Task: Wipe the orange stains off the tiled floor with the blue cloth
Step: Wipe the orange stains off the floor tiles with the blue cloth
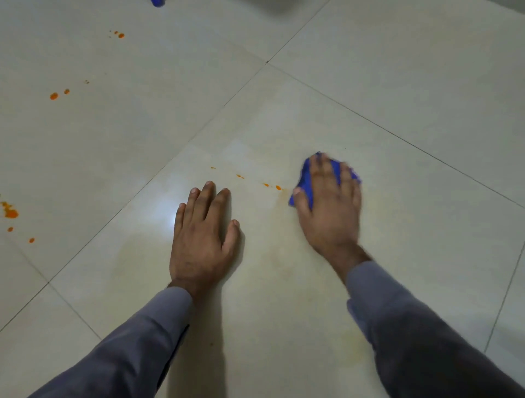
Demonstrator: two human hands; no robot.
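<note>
The right hand [331,204] lies palm down on the blue cloth [305,181], pressing it flat to the tiled floor [397,85] with fingers spread over it; the cloth is bunched beneath the palm, so only its left edge and a fringe past the fingertips show, and the hand and cloth are somewhat blurred. The left hand [201,238] holds nothing: it rests open and flat on the same tile, fingers together and thumb out, well apart from the cloth. Both wrists come out of grey sleeves [412,326], two of them, cut off by the bottom edge. Between the two hands runs a short line of small orange stains [278,187], about four spots, the nearest lying just beside the cloth's left edge, with a faint yellowish smear on the tile under and below it. Farther left I count three more clusters: a pair of drops [54,96] with tiny specks near them, a smaller group [121,35] near the top, and a larger splash [11,213] with two drops below it, partly cut off by the left edge. A blue thing [157,2] sits at the top edge, mostly out of frame and too little to identify. No writing or labels can be read anywhere.
</note>
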